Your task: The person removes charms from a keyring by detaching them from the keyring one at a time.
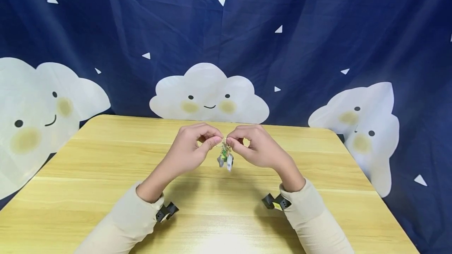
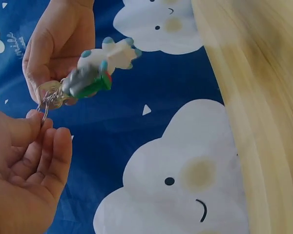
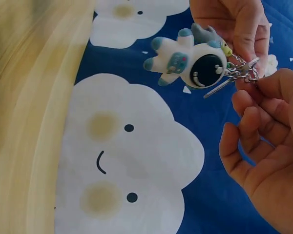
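Over the table, my left hand [image 1: 190, 146] and my right hand [image 1: 259, 146] meet with thumb and finger at a bunch of keychain charms [image 1: 225, 156] that dangles between them. The left wrist view has my left fingertips pinching a metal key ring [image 2: 45, 112]. From the right wrist, my right thumb and finger pinch the ring and small chains [image 3: 249, 78] at the other side. Hanging there are a white and blue astronaut figure [image 3: 178, 63] with a black visor, a grey figure [image 3: 204, 33], a green piece [image 2: 93, 91] and a flat silver piece, perhaps a key [image 3: 219, 88].
A light wood table [image 1: 226, 195] lies under both arms. Behind it hangs a dark blue curtain [image 1: 183, 22] with smiling white clouds [image 1: 210, 93] and small white triangles. Black wrist cameras [image 1: 166, 211] sit at both cuffs.
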Tool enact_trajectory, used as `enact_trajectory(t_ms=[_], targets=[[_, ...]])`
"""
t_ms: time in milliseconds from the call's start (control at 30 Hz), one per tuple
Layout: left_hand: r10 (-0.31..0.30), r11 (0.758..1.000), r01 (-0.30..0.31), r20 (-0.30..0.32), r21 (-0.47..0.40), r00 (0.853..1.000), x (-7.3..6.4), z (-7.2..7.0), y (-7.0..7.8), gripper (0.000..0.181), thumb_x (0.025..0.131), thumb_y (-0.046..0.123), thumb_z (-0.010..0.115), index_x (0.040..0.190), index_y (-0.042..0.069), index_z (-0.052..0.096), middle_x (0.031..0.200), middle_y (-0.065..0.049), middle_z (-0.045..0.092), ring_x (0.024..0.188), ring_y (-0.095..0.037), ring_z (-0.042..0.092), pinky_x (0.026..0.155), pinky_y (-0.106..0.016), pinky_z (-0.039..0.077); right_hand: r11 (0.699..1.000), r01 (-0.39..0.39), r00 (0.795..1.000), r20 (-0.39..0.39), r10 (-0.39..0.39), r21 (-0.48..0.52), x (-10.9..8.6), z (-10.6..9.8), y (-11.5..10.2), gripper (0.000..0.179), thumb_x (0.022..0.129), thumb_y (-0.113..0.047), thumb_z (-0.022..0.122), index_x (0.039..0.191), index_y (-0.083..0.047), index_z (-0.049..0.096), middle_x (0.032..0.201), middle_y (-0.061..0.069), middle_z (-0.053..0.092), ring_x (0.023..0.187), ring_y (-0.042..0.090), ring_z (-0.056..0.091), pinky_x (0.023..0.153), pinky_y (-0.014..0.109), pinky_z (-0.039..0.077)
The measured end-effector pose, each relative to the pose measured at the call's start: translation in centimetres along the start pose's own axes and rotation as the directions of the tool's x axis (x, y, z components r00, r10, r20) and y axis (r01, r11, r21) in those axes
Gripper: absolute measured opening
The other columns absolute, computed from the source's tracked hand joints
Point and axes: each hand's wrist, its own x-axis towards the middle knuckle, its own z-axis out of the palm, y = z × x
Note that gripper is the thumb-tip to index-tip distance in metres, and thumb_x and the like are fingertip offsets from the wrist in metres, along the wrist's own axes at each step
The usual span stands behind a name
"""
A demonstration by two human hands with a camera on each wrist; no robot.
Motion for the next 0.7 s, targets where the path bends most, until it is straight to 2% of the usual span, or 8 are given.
enact_trajectory(t_ms=[67,300,467,700], targets=[[0.001,1.000,-0.001,-0.007,0.003,1.000,0.00,0.19,-0.07,0.004,0.095,0.007,0.073,0.095,0.009,0.076,0.086,0.004,0.070,0.072,-0.010,0.061,0.067,-0.029,0.057,1.000,-0.015,1.000,0.012,0.015,0.019,-0.03,0.08,0.04,0.017,0.100,-0.007,0.063,0.089,-0.012,0.074,0.075,-0.008,0.062,0.068,0.007,0.052,0.061,0.027,0.045],[0.067,0.997,-0.066,-0.055,0.028,0.996,-0.02,0.69,-0.25,0.004,0.095,0.004,0.071,0.094,0.007,0.074,0.088,0.002,0.072,0.076,-0.010,0.064,0.070,-0.028,0.057,0.997,-0.039,0.998,0.049,0.035,0.068,0.02,0.27,0.25,0.020,0.100,-0.007,0.061,0.087,-0.015,0.074,0.072,-0.009,0.062,0.062,0.007,0.048,0.056,0.025,0.041],[0.067,0.997,-0.063,-0.090,0.049,0.994,0.04,0.80,-0.29,0.004,0.097,0.007,0.070,0.094,0.008,0.073,0.087,0.003,0.072,0.077,-0.010,0.064,0.070,-0.028,0.056,0.997,-0.027,0.999,0.047,0.023,0.072,0.11,0.33,0.22,0.022,0.100,-0.008,0.060,0.084,-0.015,0.072,0.072,-0.010,0.060,0.063,0.007,0.048,0.056,0.027,0.041],[0.063,0.997,-0.059,-0.095,0.046,0.993,0.03,0.78,-0.23,0.004,0.097,0.007,0.070,0.094,0.008,0.073,0.086,0.003,0.072,0.075,-0.010,0.064,0.069,-0.028,0.056,0.998,-0.014,0.999,0.042,0.012,0.058,0.11,0.35,0.29,0.024,0.099,-0.006,0.059,0.078,-0.016,0.065,0.068,-0.010,0.052,0.061,0.007,0.044,0.056,0.025,0.038]])
